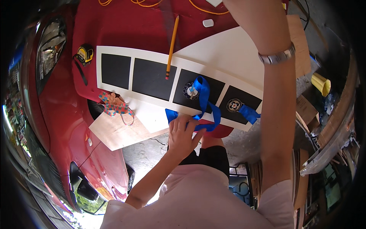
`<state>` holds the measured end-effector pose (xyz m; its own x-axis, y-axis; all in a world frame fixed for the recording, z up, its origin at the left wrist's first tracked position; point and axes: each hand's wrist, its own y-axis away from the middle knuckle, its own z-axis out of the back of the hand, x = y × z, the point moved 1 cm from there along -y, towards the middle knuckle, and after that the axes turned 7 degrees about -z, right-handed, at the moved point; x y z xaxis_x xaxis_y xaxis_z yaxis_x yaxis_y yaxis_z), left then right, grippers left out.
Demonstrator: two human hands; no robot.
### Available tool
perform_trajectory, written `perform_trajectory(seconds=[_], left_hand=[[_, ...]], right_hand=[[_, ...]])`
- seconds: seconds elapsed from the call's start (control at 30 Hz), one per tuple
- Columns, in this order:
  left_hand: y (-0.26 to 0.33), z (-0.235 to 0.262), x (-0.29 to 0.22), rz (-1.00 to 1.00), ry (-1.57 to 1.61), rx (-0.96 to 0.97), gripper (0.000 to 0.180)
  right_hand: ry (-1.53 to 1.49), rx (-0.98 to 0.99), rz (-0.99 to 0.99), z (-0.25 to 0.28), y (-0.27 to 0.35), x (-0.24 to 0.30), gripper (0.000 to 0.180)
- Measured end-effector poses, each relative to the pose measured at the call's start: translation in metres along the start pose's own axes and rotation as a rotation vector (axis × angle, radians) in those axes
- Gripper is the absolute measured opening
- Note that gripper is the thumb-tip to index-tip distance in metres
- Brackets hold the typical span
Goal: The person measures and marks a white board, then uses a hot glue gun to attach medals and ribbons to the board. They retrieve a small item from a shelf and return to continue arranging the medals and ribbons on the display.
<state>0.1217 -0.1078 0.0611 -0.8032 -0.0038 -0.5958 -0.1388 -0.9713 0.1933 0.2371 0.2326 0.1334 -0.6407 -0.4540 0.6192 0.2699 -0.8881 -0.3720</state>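
Note:
My left hand [182,134] is at the near edge of a long white board [133,72], its fingers curled on a blue ribbon [214,114]. The ribbon loops up over a black panel [182,78] beside a round gear-shaped emblem [189,91]. A second round emblem [234,105] lies on the right-end panel with a folded blue ribbon [249,113] next to it. My right hand [249,15] reaches to the far edge of the view, its fingers cut off; a metal band [277,56] circles that wrist. A yellow pencil [172,45] rests across the board.
The red-covered table [126,23] also bears a tape measure [84,54], a white eraser-like block [208,23] and orange cord [207,11]. A patterned ribbon [116,105] lies on thin wood [114,131] at left. A red car [57,114] stands close by; a yellow cup [321,84] is at right.

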Motion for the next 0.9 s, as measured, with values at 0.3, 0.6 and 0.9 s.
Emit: perform_trajectory(seconds=[0.3, 0.6, 0.9], left_hand=[[0.025, 0.029, 0.029, -0.168, -0.105, 0.073, 0.024], [-0.042, 0.138, 0.016, -0.068, 0.518, -0.064, 0.024], [-0.196, 0.229, 0.001, -0.126, 0.143, 0.21, 0.023]], right_hand=[[-0.208, 0.286, -0.71, 0.059, 0.177, 0.012, 0.01], [-0.045, 0.356, -0.69, 0.071, 0.262, 0.027, 0.007], [-0.079, 0.365, -0.597, 0.06, 0.259, 0.032, 0.008]])
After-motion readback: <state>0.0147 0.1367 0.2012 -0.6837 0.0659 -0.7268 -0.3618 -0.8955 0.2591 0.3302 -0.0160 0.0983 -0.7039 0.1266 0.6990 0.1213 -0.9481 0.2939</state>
